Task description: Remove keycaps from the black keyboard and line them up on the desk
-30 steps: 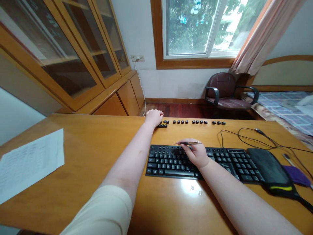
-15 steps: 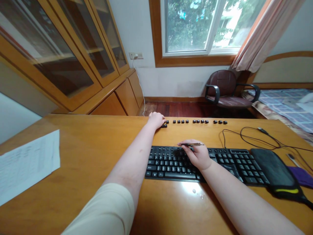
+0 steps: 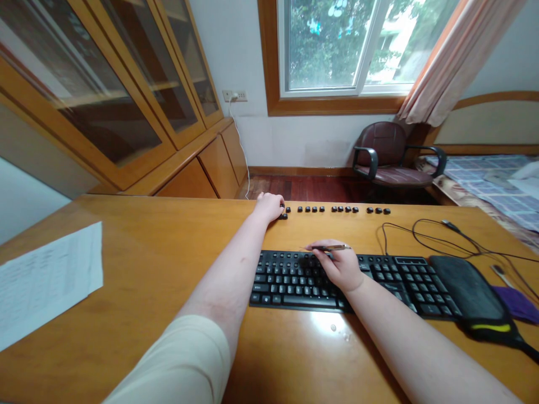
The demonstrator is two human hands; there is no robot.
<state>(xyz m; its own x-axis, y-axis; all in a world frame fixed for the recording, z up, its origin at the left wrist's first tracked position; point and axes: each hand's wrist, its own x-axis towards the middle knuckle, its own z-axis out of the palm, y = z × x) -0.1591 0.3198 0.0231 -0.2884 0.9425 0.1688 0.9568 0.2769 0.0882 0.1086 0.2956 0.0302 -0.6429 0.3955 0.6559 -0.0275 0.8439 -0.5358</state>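
Note:
At the desk's far edge my left hand (image 3: 269, 207) has its fingers curled down at the left end of the row of loose black keycaps (image 3: 315, 209). It pinches a small black keycap (image 3: 282, 207), partly hidden by the fingers. My right hand (image 3: 340, 266) rests over the middle of the black keyboard (image 3: 309, 301), covering some keys. Its closed fingers hold a slim dark pen-like tool (image 3: 332, 247), lying nearly level, with a thin tip pointing left. The tool's exact kind is unclear.
Right of the keyboard lie a black padded pouch with a yellow stripe (image 3: 474, 289), a purple cloth item (image 3: 516, 303) and a looped black cable (image 3: 448, 247). Printed paper (image 3: 50, 280) lies at left. Small clear bits (image 3: 333, 327) sit before the keyboard. A chair (image 3: 385, 151) stands beyond.
Both hands stay nearly in place, with the tool still in my right hand. The view has shifted very slightly.

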